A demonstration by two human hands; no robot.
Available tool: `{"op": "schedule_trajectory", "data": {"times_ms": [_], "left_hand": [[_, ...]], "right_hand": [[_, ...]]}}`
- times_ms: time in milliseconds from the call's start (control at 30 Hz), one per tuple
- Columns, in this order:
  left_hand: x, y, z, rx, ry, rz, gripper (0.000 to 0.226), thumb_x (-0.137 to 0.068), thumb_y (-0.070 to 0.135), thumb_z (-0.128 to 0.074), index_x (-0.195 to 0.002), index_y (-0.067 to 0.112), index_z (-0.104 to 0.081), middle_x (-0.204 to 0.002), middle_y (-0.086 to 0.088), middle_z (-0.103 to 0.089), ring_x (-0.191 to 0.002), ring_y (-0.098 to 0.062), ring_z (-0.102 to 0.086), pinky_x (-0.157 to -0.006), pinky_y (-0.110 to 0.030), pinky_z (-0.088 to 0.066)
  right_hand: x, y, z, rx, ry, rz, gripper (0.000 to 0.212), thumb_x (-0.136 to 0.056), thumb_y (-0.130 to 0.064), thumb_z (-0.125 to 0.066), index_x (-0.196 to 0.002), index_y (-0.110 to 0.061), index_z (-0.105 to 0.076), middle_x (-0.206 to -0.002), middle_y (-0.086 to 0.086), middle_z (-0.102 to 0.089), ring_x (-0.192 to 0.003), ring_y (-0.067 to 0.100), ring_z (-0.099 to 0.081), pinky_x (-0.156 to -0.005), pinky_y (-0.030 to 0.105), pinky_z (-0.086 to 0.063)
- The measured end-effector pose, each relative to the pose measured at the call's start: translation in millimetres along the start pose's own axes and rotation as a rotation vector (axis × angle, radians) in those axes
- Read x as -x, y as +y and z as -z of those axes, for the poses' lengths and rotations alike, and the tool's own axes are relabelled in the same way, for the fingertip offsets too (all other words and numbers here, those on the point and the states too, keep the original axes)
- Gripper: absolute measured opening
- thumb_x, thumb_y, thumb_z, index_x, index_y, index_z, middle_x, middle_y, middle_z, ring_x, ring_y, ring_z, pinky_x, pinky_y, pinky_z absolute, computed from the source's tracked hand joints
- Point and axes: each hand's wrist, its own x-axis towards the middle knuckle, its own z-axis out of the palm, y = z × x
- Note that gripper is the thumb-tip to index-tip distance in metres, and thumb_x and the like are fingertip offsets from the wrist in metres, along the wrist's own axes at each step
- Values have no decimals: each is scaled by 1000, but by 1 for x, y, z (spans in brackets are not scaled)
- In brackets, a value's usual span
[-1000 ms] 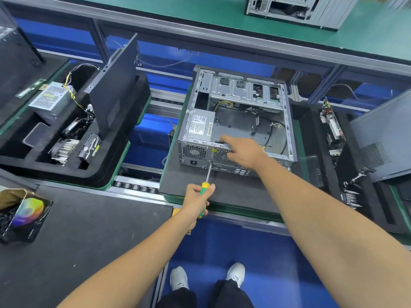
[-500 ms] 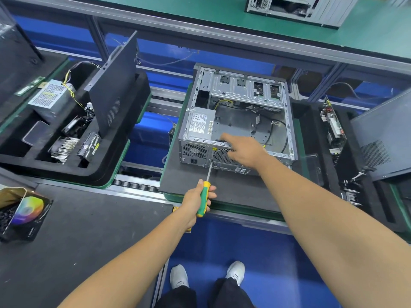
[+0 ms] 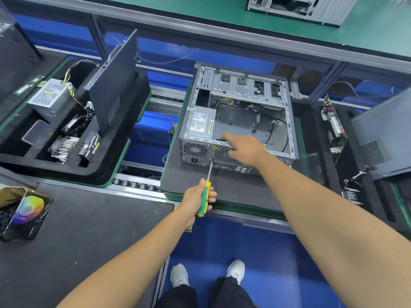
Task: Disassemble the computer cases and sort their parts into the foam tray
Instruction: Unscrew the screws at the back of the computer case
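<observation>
Left hand (image 3: 196, 200) gripping screwdriver (image 3: 205, 197) handle, fingers curling round it, thumb lying along top, forearm reaching up from lower left. Right hand (image 3: 243, 150) resting on rear top edge of case (image 3: 240, 121), index finger stretching out to left along rim, other fingers bending down over rear face. Right arm extending in from lower right, crossing above left wrist level.

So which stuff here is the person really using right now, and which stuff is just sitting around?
In use:
- open computer case
- screwdriver, gripped by the left hand, tip at the case's back panel
- right hand, resting on the case's rear edge
- foam tray, where parts get sorted

Just sitting there:
- colour-wheel box
- another case on the far green shelf
</observation>
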Motion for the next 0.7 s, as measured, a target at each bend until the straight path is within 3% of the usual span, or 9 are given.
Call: {"op": "schedule_trajectory", "data": {"times_ms": [133,233,300,400,533,700], "left_hand": [[-1,5,1,-43,3,18,51,-108,51,-40,-111,9,-69,-80,0,-73,-61,-11,-55,-52,-25,-49],[-1,4,-2,-104,50,-7,51,-97,56,-62,-122,13,-48,-93,-10,-59,-66,-15,-54,-51,-27,-50],[-2,0,-4,-105,80,-29,56,-90,45,-78,-120,18,-39,-100,-12,-55,-70,-16,-56,-52,-25,-52],[-5,-8,-2,-4,106,-91,49,-85,36,-84,-106,14,-45,-98,-13,-61,-70,-16,-66,-56,-25,-55],[-6,-12,-3,15,71,-97,39,-95,46,-70,-102,9,-62,-95,-9,-76,-79,-15,-77,-62,-29,-59],[-3,-5,-3,-3,25,32,53,-108,53,-39,-110,12,-73,-82,6,-76,-72,-10,-64,-59,-24,-51]], "right_hand": [[0,0,-1,3,-4,1,41,-86,-21,-58,-120,-34,-39,-64,-4,-50,-61,18,-47,-50,29,-27],[0,0,-1,2,-4,-2,41,-86,-22,-58,-119,-35,-38,-63,-5,-48,-60,18,-46,-50,29,-26],[0,0,0,5,-4,-1,41,-86,-22,-58,-120,-34,-38,-63,-6,-47,-62,21,-47,-50,28,-25],[0,-1,0,2,-10,-3,43,-86,-22,-57,-123,-34,-38,-64,-7,-47,-64,23,-48,-51,30,-27],[0,-1,0,2,0,-5,40,-85,-23,-58,-116,-37,-37,-61,-5,-46,-58,17,-45,-50,29,-24],[-1,-1,0,22,-8,5,41,-86,-23,-58,-120,-35,-38,-66,-1,-53,-67,28,-52,-54,34,-32]]}}
